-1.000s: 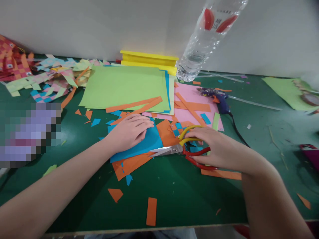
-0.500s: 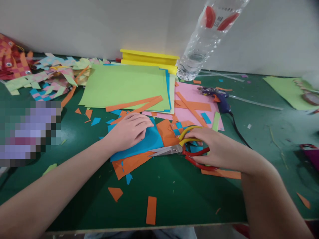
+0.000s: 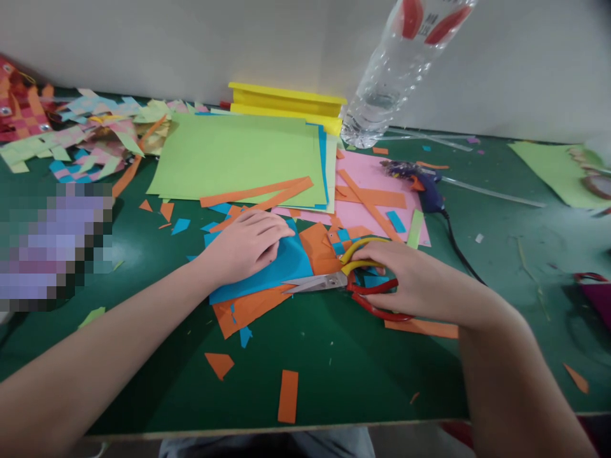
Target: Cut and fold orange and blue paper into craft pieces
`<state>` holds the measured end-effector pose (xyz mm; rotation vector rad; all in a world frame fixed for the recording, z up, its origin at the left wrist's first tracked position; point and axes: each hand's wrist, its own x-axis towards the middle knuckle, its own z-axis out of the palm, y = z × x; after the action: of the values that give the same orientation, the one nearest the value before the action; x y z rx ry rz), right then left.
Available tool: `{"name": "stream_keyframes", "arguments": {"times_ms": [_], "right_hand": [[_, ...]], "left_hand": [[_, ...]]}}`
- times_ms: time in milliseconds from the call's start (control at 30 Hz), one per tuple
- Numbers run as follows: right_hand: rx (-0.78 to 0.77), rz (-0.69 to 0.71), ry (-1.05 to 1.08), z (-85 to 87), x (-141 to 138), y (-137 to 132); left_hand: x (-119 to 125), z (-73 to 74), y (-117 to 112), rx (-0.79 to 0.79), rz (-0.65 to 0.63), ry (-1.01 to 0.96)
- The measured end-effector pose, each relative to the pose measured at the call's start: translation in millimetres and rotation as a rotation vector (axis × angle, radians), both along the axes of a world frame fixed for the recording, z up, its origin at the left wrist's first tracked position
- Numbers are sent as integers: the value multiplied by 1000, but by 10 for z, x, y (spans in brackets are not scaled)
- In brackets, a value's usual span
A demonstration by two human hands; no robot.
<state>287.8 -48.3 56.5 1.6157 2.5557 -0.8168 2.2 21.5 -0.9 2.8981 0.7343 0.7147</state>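
My left hand (image 3: 245, 245) lies flat, fingers together, pressing a blue paper sheet (image 3: 281, 267) onto the green table (image 3: 334, 369). Orange paper (image 3: 248, 308) sticks out under the blue sheet. My right hand (image 3: 410, 280) grips the yellow and red handles of the scissors (image 3: 334, 280), which lie on the table. Their blades are closed and point left, at the blue sheet's right edge.
A stack of light green sheets (image 3: 238, 156) with orange strips lies behind, then a yellow box (image 3: 286, 102) and a clear plastic bottle (image 3: 382, 95). A pink sheet (image 3: 372, 191) and a glue gun (image 3: 420, 184) with its cord are to the right. Woven paper pieces (image 3: 81, 137) sit far left. Orange scraps (image 3: 287, 395) lie near the front edge.
Both hands stay where they were on the blue sheet and the scissors. The view has tipped slightly, so everything sits a little higher in the frame.
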Motion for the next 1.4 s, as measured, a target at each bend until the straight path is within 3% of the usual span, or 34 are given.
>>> {"name": "stream_keyframes", "arguments": {"times_ms": [1400], "right_hand": [[11, -8, 39, 8, -36, 2]], "left_hand": [[-3, 12, -2, -69, 14, 21]]}}
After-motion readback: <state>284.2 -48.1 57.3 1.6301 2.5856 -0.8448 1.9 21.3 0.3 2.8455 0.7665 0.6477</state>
